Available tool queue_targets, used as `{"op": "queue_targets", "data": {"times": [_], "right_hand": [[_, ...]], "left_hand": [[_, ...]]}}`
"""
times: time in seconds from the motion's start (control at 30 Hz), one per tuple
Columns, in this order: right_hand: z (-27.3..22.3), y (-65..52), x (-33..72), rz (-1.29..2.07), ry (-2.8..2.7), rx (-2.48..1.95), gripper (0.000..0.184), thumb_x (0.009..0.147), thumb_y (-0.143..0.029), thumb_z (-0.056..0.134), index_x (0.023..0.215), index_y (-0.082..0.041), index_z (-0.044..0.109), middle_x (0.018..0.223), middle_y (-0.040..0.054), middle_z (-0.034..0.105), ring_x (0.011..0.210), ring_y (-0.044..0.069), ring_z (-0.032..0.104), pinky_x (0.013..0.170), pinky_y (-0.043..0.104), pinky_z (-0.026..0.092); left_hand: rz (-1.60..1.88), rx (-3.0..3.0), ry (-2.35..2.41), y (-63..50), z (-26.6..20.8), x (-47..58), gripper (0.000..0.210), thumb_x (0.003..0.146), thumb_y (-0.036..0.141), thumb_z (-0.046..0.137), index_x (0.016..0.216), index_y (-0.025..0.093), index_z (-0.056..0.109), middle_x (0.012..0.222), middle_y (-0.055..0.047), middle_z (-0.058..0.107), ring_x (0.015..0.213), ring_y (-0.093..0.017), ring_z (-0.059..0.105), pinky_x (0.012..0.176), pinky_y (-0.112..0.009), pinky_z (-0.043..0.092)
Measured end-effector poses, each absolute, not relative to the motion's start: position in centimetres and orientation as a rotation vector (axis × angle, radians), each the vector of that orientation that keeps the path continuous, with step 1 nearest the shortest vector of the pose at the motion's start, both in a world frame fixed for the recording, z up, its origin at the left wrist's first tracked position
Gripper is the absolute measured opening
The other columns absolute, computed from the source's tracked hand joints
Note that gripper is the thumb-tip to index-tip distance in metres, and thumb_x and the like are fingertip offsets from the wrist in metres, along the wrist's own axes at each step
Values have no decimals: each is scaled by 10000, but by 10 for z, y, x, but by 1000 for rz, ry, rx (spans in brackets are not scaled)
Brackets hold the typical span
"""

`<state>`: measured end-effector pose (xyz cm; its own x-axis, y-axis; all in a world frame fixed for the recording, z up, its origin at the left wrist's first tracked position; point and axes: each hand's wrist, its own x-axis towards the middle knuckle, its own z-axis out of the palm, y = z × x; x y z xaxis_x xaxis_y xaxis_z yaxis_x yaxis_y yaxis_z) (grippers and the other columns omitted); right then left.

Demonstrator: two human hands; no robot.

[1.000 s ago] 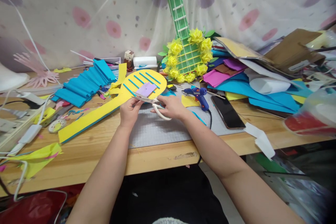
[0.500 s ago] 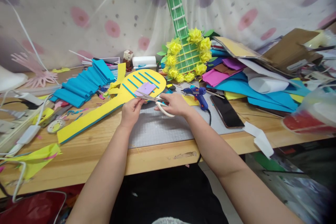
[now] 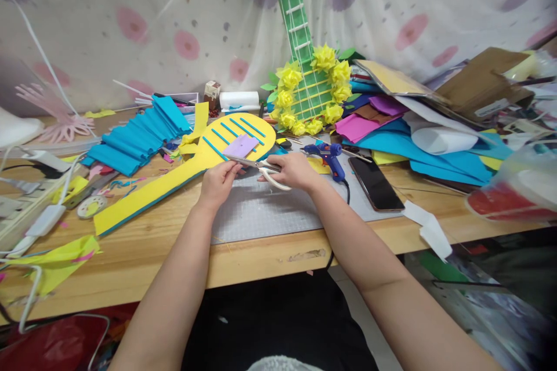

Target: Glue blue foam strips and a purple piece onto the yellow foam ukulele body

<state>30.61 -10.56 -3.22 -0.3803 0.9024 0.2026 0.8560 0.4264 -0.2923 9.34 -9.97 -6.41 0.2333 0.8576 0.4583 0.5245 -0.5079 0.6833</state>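
My right hand (image 3: 290,169) is closed round the white handles of a pair of scissors (image 3: 266,169). Their blades point left at a piece of purple paper (image 3: 240,146) and look nearly closed at its lower edge. My left hand (image 3: 221,181) pinches the near edge of that paper between thumb and fingers, close to the blade tips. Behind the hands lies a yellow guitar-shaped cutout (image 3: 152,197) with blue strips across its round end. A grey cutting mat (image 3: 270,214) is under my hands.
A blue glue gun (image 3: 328,156) and a black phone (image 3: 376,184) lie to the right. Pleated blue paper (image 3: 134,136) is at left. A green guitar with yellow flowers (image 3: 310,93) stands behind. Coloured sheets (image 3: 439,153) pile at right, near a plastic cup (image 3: 509,197).
The scissor blades, spread apart half a second ago, have come together at the purple paper. Both hands have stayed nearly in place.
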Motion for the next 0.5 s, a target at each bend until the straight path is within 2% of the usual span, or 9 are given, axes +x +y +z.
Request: {"op": "queue_targets", "data": {"times": [0.17,0.33,0.5], "right_hand": [[-32,-104,312,221,-2333,-1455,404,753,-580,510,823,-198,624,718,22,638,617,128,498,557,234,227],[-31,-105,313,241,-2393,-1433,418,726,-593,529,826,-199,627,733,25,646,613,130,499,552,233,229],[-32,-105,312,195,-2401,-1455,399,728,-581,525,781,-200,634,695,24,642,584,126,482,536,238,214]], "left_hand": [[1160,2116,1237,-99,-64,94,311,861,353,412,923,153,642,824,-54,697,693,-144,639,657,-251,495],[1121,2217,1284,-98,-64,93,308,859,343,398,759,165,629,770,-49,687,695,-153,631,650,-258,483],[1093,2230,1254,-98,-63,91,301,853,333,401,742,166,625,715,-38,675,656,-144,618,627,-246,475]]}}
